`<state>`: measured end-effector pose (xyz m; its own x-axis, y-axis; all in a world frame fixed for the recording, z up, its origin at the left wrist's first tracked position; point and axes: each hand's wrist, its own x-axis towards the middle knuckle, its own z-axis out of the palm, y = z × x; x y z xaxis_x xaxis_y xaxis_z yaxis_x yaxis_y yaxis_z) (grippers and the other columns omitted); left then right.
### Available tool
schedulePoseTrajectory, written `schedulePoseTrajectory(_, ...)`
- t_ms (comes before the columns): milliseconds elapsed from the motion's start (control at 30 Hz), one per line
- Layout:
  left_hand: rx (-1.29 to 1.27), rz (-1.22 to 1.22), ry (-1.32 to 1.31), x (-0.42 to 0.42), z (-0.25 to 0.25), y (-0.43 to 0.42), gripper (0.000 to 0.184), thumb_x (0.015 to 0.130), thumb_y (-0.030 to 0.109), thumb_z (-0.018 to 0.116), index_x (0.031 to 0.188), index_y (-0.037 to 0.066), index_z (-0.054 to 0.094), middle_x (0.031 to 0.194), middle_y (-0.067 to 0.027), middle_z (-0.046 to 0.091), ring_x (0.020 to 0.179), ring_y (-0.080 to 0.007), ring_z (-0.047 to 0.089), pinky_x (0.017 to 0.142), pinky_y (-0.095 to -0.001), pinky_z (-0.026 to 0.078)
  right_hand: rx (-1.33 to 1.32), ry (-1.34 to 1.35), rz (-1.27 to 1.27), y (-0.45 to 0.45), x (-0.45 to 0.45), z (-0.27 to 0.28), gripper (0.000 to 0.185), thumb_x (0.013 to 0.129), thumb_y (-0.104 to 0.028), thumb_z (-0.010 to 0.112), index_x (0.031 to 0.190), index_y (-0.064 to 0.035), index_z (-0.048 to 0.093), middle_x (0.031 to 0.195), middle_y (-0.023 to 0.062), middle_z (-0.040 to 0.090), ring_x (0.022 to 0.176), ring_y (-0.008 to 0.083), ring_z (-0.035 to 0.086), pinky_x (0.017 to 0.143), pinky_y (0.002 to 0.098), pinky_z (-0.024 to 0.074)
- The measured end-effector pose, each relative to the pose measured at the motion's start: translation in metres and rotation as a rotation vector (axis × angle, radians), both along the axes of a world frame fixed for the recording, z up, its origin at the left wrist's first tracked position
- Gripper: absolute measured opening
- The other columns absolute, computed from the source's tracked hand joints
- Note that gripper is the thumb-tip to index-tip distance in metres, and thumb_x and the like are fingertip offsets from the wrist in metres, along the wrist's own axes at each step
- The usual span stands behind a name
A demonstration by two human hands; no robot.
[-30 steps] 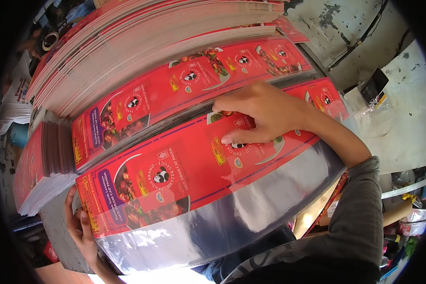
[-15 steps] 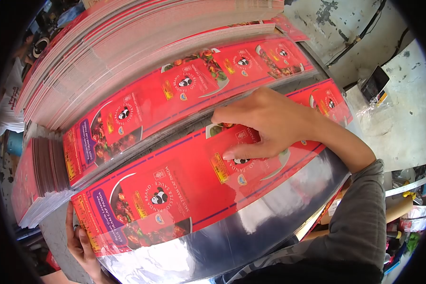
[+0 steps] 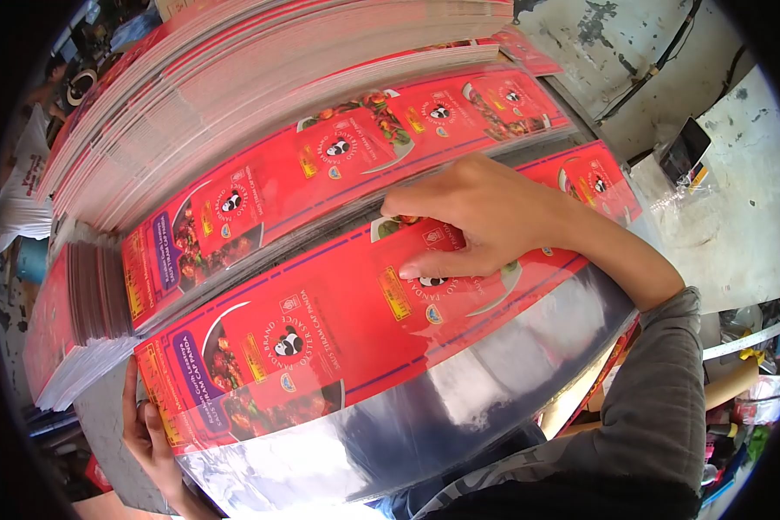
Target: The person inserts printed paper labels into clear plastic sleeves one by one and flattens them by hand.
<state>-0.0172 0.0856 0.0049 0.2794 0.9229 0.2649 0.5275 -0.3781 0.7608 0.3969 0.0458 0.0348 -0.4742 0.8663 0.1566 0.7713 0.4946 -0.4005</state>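
Observation:
A long red printed sheet [image 3: 355, 321] with panda logos and a clear plastic margin [image 3: 390, 433] lies across the near side. My right hand [image 3: 477, 221] rests on its upper middle, thumb and fingers spread apart. At the sheet's left end is my left hand [image 3: 153, 442], its fingers along the edge and partly hidden beneath or behind it. Just beyond lies a second red printed strip [image 3: 299, 199] on a stack, with a narrow dark gap between the two.
Tall stacks of red and white sheets [image 3: 191, 113] fill the back left. A smaller stack [image 3: 95, 295] stands at the left. On the metal surface [image 3: 745, 199] at right lies a dark phone-like object [image 3: 686, 149]. A person in white [image 3: 30, 182] is at far left.
The view has shifted slightly. Both hands stay in nearly the same places on the near sheet.

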Motion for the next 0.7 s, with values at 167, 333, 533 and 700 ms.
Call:
schedulePoseTrajectory(167,-0.051,-0.026,0.002,-0.005,0.004,-0.002,0.050,0.092,0.032,0.040,0.129,-0.001,0.038,0.091,-0.0066,0.051,0.075,-0.0059,0.046,0.066,-0.0227,0.036,-0.013,0.007,-0.003,-0.001,0.001,0.000,0.036,0.071,-0.032,0.066,0.090,-0.0042,0.053,0.062,0.0120,0.052,0.056,0.0302,0.053,0.049,0.0370,0.0389)
schedulePoseTrajectory(333,-0.120,-0.061,-0.010,-0.006,0.006,-0.003,0.048,0.092,0.029,0.040,0.129,-0.001,0.038,0.121,-0.0138,0.051,0.095,-0.0109,0.054,0.082,-0.0255,0.043,-0.007,0.004,0.009,0.000,0.001,-0.002,0.036,0.072,-0.033,0.065,0.090,-0.0039,0.053,0.062,0.0123,0.051,0.057,0.0309,0.052,0.051,0.0376,0.0388)
schedulePoseTrajectory(533,0.021,0.005,0.001,-0.005,-0.005,0.000,0.049,0.092,0.032,0.042,0.130,0.001,0.038,0.056,0.0023,0.050,0.050,0.0006,0.042,0.046,-0.0193,0.029,0.001,0.002,0.020,0.001,0.001,-0.002,0.037,0.072,-0.032,0.065,0.091,-0.0032,0.052,0.062,0.0129,0.051,0.057,0.0316,0.052,0.051,0.0381,0.0386)
schedulePoseTrajectory(700,0.042,0.000,0.025,-0.001,0.000,0.000,0.048,0.092,0.031,0.042,0.129,0.000,0.039,0.055,0.0024,0.048,0.051,-0.0007,0.042,0.048,-0.0187,0.030,-0.016,-0.019,0.017,0.001,0.001,-0.001,0.038,0.072,-0.032,0.065,0.093,-0.0031,0.053,0.065,0.0137,0.053,0.061,0.0318,0.054,0.054,0.0373,0.0410)
